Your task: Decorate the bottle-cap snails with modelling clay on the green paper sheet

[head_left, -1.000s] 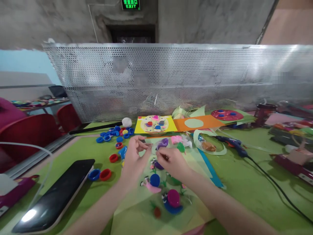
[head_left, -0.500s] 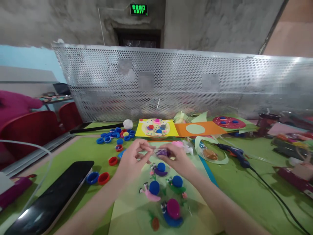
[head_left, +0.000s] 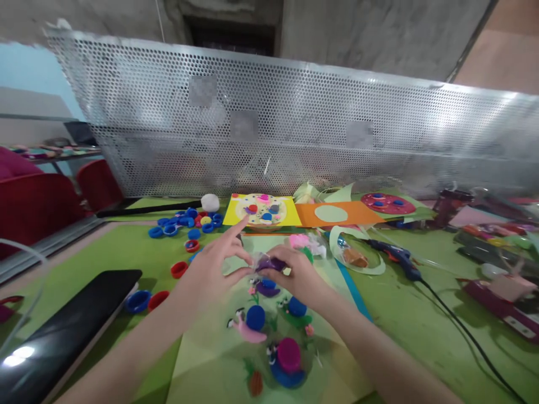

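Note:
My right hand is closed around a small clear bag of purple clay, above the pale green sheet. My left hand meets the bag's clear edge with thumb and fingertips, its index finger raised. Just below my hands are clay snails with bottle-cap shells. One has a purple body, another a green body with a blue cap. Closer to me sit a pink snail and a blue one with a magenta cap. A brown clay piece lies beside them.
Loose bottle caps and a black phone-like slab lie to the left. A glue gun with a trailing cord rests at right, beside a pale paper ring. Yellow and orange cards stand behind; a perforated metal screen closes the back.
The view has tilted down and shifted slightly right. My left index finger has lifted away from the pinch, while my right hand still holds the purple clay bag.

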The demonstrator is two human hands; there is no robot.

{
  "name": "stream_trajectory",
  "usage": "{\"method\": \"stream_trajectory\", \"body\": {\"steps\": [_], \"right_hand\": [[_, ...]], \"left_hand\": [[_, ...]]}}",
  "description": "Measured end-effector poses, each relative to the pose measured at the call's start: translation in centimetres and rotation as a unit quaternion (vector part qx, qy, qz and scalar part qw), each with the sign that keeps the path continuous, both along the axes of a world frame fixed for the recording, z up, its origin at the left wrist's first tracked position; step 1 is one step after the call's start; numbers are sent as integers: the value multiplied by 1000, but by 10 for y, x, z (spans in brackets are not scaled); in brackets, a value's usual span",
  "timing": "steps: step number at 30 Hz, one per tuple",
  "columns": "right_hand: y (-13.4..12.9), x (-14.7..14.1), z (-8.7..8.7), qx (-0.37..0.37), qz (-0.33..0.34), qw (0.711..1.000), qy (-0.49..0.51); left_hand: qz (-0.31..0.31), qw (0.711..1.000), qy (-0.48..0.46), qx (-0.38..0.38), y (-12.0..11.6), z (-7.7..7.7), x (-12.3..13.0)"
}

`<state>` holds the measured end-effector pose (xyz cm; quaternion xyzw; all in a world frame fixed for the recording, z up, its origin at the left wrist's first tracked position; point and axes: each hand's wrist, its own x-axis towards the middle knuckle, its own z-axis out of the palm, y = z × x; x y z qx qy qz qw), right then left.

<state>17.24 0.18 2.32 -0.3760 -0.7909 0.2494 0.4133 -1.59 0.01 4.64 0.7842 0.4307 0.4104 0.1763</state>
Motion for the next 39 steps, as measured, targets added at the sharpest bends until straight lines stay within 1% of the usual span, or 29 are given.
{"method": "stream_trajectory", "body": {"steps": [5,9,15,20,24,27,31,33,39], "right_hand": [[0,0,-1,-16,-2,1000,1],[1,0,-3,-31,-2,1000,0],[1,-3,-3,-31,-30,999,-1],[0,-3,0,-38,-41,998,-8],[-1,-2,2,-26,-18,1000,-1],[0,-1,3,-30,-4,1000,-2],[1,-1,2,-42,-3,999,-10],[2,-1,2,-42,-3,999,-10],[4,-2,-2,-66,-27,997,-4]], "left_hand": [[12,1000,24,-5,0,-3,-1],[40,998,39,29,-2,-6,2],[71,997,19,34,-2,-9,2],[76,997,-20,12,-4,-8,4],[76,996,-23,33,-7,-7,7],[91,995,-14,24,-7,-6,9],[107,994,3,21,-6,-6,8],[103,994,5,18,-6,-6,8],[58,998,-7,-6,-7,-8,8]]}}
